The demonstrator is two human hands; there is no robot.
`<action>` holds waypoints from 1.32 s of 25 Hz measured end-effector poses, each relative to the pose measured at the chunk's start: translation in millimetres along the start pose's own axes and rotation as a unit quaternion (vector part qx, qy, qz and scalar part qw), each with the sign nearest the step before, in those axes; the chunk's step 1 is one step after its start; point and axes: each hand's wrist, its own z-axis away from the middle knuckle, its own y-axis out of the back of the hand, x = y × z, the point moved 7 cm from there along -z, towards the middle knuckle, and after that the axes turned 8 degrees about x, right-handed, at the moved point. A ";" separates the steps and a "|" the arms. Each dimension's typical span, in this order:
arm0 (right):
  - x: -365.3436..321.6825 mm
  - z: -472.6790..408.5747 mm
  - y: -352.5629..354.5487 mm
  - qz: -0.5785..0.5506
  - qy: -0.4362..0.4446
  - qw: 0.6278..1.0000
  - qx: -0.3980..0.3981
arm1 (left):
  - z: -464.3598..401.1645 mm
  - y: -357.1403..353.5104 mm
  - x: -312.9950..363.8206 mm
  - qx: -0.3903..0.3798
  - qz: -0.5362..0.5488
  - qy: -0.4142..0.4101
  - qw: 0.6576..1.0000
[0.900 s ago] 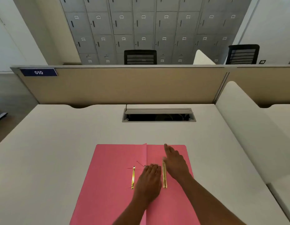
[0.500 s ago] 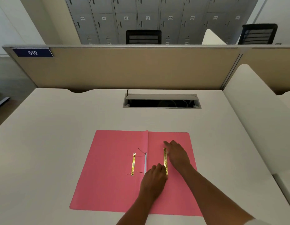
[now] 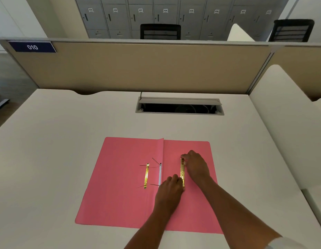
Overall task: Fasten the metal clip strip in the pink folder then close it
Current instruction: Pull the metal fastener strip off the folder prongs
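Since the pink folder (image 3: 120,186) lies open flat near the front edge of the desk (image 3: 66,123), its fastener is exposed. The metal clip strip (image 3: 182,172) on the right leaf is pinched at its near end by the left hand (image 3: 169,192) and at its far end by the right hand (image 3: 196,165), presumably for lifting. A second gold bar (image 3: 146,176) lies on the left leaf; no papers are filed.

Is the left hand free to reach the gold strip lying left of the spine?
Probably yes. The left hand rests at the near end of the right gold strip; only bare pink folder separates it from the left gold strip.
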 end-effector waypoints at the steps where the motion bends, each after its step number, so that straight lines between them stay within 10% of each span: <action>1: 0.8 -0.4 0.3 -0.009 -0.005 1.000 0.001 | -0.2 1.1 -0.1 0.004 0.001 0.004 1.000; 19: 12.8 -14.1 -0.8 -0.210 -0.107 0.972 -0.005 | 3.0 -2.2 -2.1 0.028 0.038 0.037 0.998; 33: 1.7 -27.7 24.3 -0.450 -0.201 0.870 0.025 | -17.4 12.8 -32.6 0.059 0.153 0.181 0.970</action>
